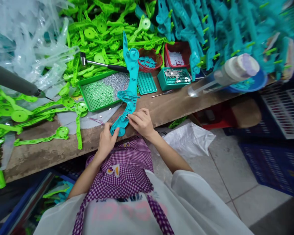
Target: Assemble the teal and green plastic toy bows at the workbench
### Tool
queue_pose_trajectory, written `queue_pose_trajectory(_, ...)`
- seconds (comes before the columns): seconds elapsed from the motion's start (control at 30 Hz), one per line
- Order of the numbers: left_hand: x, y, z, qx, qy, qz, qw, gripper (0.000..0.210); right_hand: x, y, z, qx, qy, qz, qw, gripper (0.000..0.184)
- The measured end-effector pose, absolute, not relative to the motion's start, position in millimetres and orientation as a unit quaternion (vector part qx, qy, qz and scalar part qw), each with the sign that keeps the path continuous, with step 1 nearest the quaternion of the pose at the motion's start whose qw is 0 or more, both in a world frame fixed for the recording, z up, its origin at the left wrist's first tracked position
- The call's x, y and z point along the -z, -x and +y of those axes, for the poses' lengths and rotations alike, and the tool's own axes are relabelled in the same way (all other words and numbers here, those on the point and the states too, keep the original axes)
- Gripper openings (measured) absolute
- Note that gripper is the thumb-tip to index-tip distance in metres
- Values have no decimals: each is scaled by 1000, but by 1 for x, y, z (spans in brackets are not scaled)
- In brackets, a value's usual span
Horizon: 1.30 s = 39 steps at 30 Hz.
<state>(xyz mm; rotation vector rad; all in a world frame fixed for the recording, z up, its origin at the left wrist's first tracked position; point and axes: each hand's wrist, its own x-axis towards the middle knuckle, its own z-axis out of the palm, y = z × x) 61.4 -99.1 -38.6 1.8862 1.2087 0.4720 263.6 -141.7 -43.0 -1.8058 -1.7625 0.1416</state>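
Note:
A long, curved teal plastic part [132, 86] lies across the bench edge, its near end toward my body. My left hand [106, 141] is closed around that near end, thumb on top. Fingers of my right hand [141, 122] are pinched together against the part's lower section. Something small and dark shows at those fingertips, too small to name. Thin purplish wires [97, 121] trail left from the part. Beside it sits a green tray [89, 106] of small metal pieces, with a hammer [100, 63] above, its handle end passing behind the part.
Bright green plastic parts [98, 29] are heaped behind, with clear plastic bags [26, 36] at the left. An electric screwdriver [17, 80] hangs there. To the right stand a teal box [161, 85] of metal discs, a red basket [150, 69] and a clear bottle [218, 78].

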Motion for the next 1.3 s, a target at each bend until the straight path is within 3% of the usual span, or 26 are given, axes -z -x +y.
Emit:
queue_pose_trajectory(0.23,41,-61,-101,-202,-748,479,412,23,51,-262,-142,83,616,-708,336,13)
queue_pose_trajectory(0.37,41,-62,-100,-199,-749,481,411,23,50,-263,-142,147,624,-705,302,13)
queue_pose_trajectory(0.6,41,-63,-99,-207,-746,488,404,23,46,-235,-165,95,709,-668,203,36)
queue_pose_trajectory(0.7,42,-63,-100,-213,-743,490,404,25,39,-237,-177,85,723,-651,215,44)
queue_pose_trajectory(0.9,44,-62,-98,-201,-744,498,397,28,15,-364,-150,169,806,-416,386,32)
queue_pose_trajectory(1.07,41,-62,-100,-198,-738,501,406,28,22,-457,-97,91,838,-436,314,29)
queue_pose_trajectory(1.3,38,-64,-101,-193,-734,507,408,27,17,-474,-82,80,800,-530,268,16)
